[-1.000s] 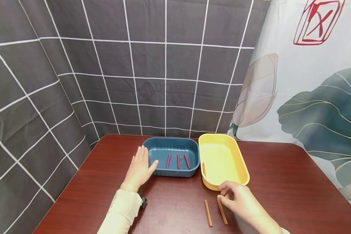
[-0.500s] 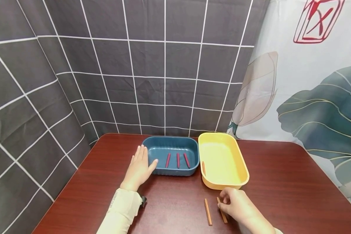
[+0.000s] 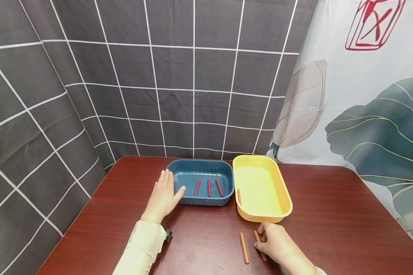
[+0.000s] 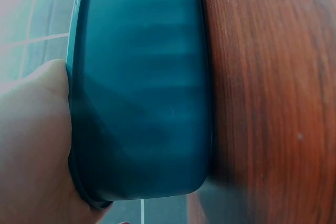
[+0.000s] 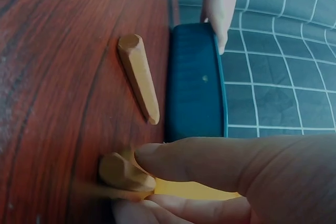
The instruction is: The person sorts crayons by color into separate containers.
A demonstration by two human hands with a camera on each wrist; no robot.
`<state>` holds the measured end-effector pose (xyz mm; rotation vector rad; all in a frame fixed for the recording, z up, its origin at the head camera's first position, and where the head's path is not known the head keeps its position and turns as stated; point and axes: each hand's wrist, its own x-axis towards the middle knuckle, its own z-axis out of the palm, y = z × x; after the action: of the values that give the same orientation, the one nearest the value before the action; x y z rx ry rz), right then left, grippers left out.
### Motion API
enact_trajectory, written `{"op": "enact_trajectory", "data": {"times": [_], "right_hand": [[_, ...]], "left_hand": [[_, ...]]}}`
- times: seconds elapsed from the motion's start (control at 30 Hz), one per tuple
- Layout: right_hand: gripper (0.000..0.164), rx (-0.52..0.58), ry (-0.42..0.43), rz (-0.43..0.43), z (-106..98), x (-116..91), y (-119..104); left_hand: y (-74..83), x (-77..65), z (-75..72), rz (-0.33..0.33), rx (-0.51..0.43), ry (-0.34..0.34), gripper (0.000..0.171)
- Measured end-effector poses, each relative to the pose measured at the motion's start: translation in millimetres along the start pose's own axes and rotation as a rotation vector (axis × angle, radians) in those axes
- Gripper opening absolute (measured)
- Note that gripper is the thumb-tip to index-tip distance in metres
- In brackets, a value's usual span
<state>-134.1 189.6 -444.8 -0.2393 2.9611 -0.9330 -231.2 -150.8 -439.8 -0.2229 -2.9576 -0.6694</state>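
Note:
My left hand lies against the left end of the blue bin, fingers straight and thumb spread over its front rim. The left wrist view shows this hand right at the bin's rim. Inside the bin are three dark red crayons, such as the middle crayon. My right hand pinches the right-hand orange-brown crayon between thumb and fingers, down at the tabletop. A second orange-brown crayon lies on the table just left of it. The fingers partly cover the pinched crayon.
Right beside the blue bin stands a yellow bin, its front end just beyond my right hand. One orange crayon leans along its left inner wall. Dark gridded cloth hangs behind the red-brown table.
My right hand has come slightly down from the yellow bin's front rim, and its thumb and fingers have closed on the right-hand crayon. The left hand stays at the blue bin.

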Motion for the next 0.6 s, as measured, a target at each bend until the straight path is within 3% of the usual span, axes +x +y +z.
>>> {"op": "enact_trajectory", "data": {"times": [0.6], "right_hand": [[0.033,-0.013,0.004,-0.015,2.0,0.1,0.8]], "left_hand": [[-0.2,-0.8,-0.6,-0.005,-0.01,0.0,0.083]]}}
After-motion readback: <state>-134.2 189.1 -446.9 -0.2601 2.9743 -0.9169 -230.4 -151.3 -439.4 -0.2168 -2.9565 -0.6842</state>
